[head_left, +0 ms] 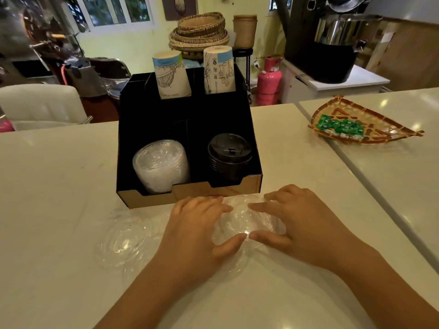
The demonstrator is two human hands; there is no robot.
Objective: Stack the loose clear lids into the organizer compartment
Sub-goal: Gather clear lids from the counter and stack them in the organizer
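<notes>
A black cardboard organizer (142, 129) stands on the white counter. Its front left compartment holds a leaning stack of clear lids (161, 165). Just in front of the organizer, a small pile of clear lids (240, 219) lies on the counter between my hands. My left hand (197, 231) grips its left side and my right hand (297, 226) grips its right side, thumbs meeting at the near rim. More loose clear lids (123, 241) lie flat on the counter to the left of my left hand.
The front right compartment holds a stack of black lids (229, 155). Two stacks of paper cups (172, 74) stand in the back compartments. A woven tray with green sweets (342, 127) sits on the counter at the right.
</notes>
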